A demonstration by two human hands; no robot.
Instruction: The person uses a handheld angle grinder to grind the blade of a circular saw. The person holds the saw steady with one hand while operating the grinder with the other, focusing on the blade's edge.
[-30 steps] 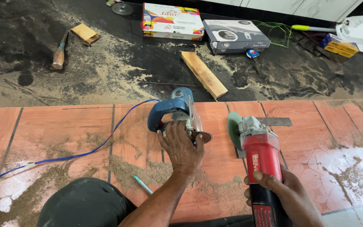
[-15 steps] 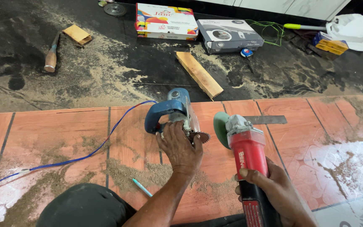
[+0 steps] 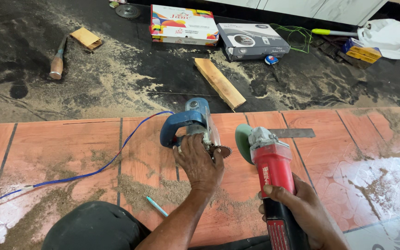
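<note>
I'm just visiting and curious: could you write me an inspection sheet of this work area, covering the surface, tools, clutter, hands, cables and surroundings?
Surface: orange-brown tiled slab, strewn with sawdust.
Job's things: blue circular cutting tool with a toothed blade; red angle grinder with a green disc.
Clutter: blue pen, flat metal ruler, wooden plank, wooden-handled chisel, two cardboard boxes.
Hands: left hand rests on the blue tool; right hand grips the grinder's body.
Cables: blue cord trails left across the slab.
Surroundings: dark dusty floor, white plastic bag, green string.
</note>
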